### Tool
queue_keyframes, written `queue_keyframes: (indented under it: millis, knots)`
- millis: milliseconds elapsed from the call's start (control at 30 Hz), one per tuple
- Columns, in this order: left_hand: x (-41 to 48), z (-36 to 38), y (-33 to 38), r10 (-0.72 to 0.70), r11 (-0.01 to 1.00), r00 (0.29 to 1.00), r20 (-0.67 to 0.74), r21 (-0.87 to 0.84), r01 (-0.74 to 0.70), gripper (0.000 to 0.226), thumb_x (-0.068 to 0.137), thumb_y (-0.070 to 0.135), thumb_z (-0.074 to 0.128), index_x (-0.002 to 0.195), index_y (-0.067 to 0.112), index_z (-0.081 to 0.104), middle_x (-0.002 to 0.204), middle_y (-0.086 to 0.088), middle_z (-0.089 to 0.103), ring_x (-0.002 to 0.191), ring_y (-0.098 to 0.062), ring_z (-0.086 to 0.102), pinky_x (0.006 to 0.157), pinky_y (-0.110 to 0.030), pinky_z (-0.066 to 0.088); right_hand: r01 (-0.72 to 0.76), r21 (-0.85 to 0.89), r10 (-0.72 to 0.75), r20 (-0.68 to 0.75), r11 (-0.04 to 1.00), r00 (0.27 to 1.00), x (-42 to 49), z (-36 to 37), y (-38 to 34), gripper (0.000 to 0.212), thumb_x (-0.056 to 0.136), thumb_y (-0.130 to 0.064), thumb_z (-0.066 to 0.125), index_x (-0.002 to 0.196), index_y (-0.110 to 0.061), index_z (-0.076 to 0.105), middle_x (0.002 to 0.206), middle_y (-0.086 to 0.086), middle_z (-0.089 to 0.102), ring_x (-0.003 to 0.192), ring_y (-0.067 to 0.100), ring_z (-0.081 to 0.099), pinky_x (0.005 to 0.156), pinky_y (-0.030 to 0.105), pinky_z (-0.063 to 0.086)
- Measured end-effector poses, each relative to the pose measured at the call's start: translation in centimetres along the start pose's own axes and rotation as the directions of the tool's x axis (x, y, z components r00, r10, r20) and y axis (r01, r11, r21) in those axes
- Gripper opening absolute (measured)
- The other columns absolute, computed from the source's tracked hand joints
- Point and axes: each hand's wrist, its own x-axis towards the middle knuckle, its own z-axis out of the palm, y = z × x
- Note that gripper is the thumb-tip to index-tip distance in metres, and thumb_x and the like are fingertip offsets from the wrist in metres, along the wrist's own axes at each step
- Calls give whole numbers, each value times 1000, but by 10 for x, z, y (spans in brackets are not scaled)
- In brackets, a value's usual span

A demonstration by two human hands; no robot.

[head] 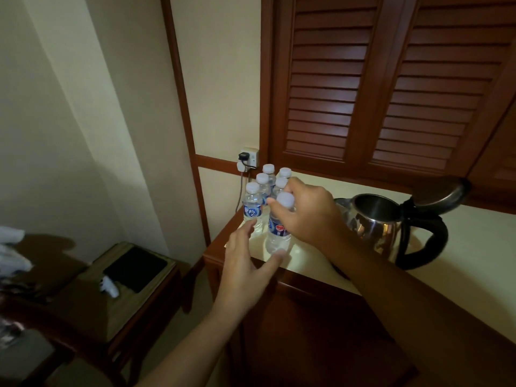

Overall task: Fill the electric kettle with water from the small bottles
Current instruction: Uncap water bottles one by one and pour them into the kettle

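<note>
My right hand [304, 216] curls round the neck of the nearest bottle [277, 237], at the counter's [463, 241] left end. My left hand [248, 255] is spread beside its base, holding nothing. The kettle [371, 223] stands just right, lid up.

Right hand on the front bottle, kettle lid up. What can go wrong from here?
1. The right hand holds the front bottle only near its cap, so it may swing or slip when lifted.
2. The other bottles stand packed close beside it, and the open left hand reaching in could topple one.
3. The counter edge is near, so a knocked bottle could roll off.
</note>
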Motion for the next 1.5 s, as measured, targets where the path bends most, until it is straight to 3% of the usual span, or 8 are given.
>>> queue_keyframes:
  millis: [167, 367, 500, 767, 933, 1200, 1367, 1500]
  knots:
    - [-2, 22, 42, 81, 983, 994, 74, -170, -68, 63, 85, 45, 83, 138, 36, 50, 131, 19, 63, 122, -5, 62, 97, -36, 58, 86, 89, -66, -206, 992, 976, -15, -41, -12, 44, 86, -56, 65, 79, -13, 68, 63, -10, 58, 52, 5, 47, 55, 12, 29]
    - [-3, 37, 74, 151, 928, 931, 332, -372, -18, 47, 85, 16, 86, 126, 25, 65, 113, 10, 76, 104, -6, 73, 79, -21, 58, 2, 88, 2, -37, 996, 999, -32, -102, 9, 35, 91, -53, 59, 72, -24, 67, 61, -21, 48, 57, -2, 50, 61, 14, 38]
    - [2, 51, 86, 182, 883, 821, 541, -457, 106, 47, 81, -1, 85, 122, 14, 67, 106, -13, 78, 94, -35, 75, 76, -29, 61, 5, 74, -19, 178, 997, 984, -43, -154, 11, 34, 97, -48, 52, 89, -21, 73, 74, -11, 54, 69, 9, 54, 62, 18, 39]
    - [12, 70, 99, 243, 797, 671, 701, -539, 274, 52, 73, -6, 73, 122, 9, 66, 82, -5, 68, 67, -18, 65, 61, -31, 48, 69, -20, -59, 309, 997, 949, -63, -201, 36, 30, 99, -19, 57, 121, -39, 66, 96, -17, 60, 93, 6, 51, 73, 32, 47]
    - [12, 78, 102, 249, 756, 674, 695, -574, 314, 36, 61, 14, 71, 97, 15, 75, 78, -14, 60, 67, -26, 53, 60, -32, 39, 45, 93, -63, 205, 995, 977, -79, -196, 44, 41, 97, 1, 58, 125, -28, 66, 121, -16, 65, 114, 13, 58, 87, 37, 53]
    - [13, 79, 95, 238, 799, 724, 648, -554, 232, 43, 75, -2, 65, 112, 17, 76, 100, -9, 75, 92, -22, 69, 80, -29, 53, -76, 249, 96, -68, 965, 993, -106, -189, 49, 31, 99, -2, 54, 125, -15, 62, 122, -7, 66, 113, 10, 63, 97, 28, 52]
    - [15, 77, 82, 181, 833, 810, 557, -525, 175, 46, 76, 1, 80, 117, 21, 74, 110, -7, 78, 102, -24, 74, 89, -36, 58, -475, 232, 485, 18, 849, 875, -160, -139, 69, 29, 103, -24, 52, 128, -35, 59, 117, -21, 59, 103, -15, 54, 91, 12, 47]
    - [14, 79, 72, 115, 857, 861, 496, -488, 166, 46, 82, -1, 81, 121, 22, 72, 113, -5, 79, 107, -26, 75, 95, -44, 59, -583, -25, 584, 21, 812, 812, -207, -88, 104, 20, 102, -24, 50, 114, -22, 66, 108, -11, 64, 94, 3, 59, 77, 15, 45]
